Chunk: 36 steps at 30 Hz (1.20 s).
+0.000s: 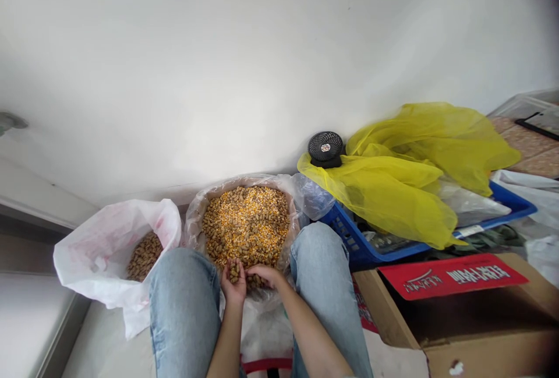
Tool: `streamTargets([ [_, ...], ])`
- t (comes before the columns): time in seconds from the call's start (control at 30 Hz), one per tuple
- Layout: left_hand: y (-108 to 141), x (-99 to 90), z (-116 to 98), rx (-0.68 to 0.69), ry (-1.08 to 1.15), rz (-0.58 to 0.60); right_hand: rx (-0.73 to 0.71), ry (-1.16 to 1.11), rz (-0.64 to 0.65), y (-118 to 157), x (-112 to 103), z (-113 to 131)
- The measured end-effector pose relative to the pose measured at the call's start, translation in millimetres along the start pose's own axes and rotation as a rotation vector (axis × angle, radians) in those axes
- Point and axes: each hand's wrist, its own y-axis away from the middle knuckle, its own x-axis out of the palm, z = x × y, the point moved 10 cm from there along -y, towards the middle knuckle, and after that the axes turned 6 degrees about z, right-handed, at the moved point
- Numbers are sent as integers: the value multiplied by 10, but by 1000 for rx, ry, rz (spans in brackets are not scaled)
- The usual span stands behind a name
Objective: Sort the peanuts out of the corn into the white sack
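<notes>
On the left we've got a white bag (100, 261) of brown nuts (144, 257). Next to it our left hand (233, 286) is cupped around a few nuts (234, 273), right over the big bag (196, 221) of corn (247, 226) and nuts, with our right hand (264, 275) loosely open, fingers touching the left.

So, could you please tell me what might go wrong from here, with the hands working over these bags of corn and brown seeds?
The left hand cups brown seeds right above the mixed pile of corn kernels, so some could slip between the fingers back into it. The clear plastic bag rests against the left knee, so shifting that leg might tip it. The slack white plastic bag could also sag over and spill.
</notes>
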Motion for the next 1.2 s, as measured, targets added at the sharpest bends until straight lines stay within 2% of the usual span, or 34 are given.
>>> streamTargets([
  [0.17, 8, 3, 4, -7, 9, -5, 134, -42, -2, 6, -9, -144],
  [0.5, 38, 23, -1, 4, 17, -15, 130, -312, 96, 43, 43, -89],
  [0.67, 19, 18, -19, 20, -4, 0, 17, -485, 95, 92, 15, 46],
  [0.87, 38, 9, -33, 36, -19, -25, -203, -743, -10, 127, -68, 232],
  [1.07, 54, 25, 1, 11, -1, -33, -384, -839, -85, 218, -119, 447],
  [1.2, 51, 34, 8, 10, -1, -30, -483, -1026, -44, 284, -108, 592],
])
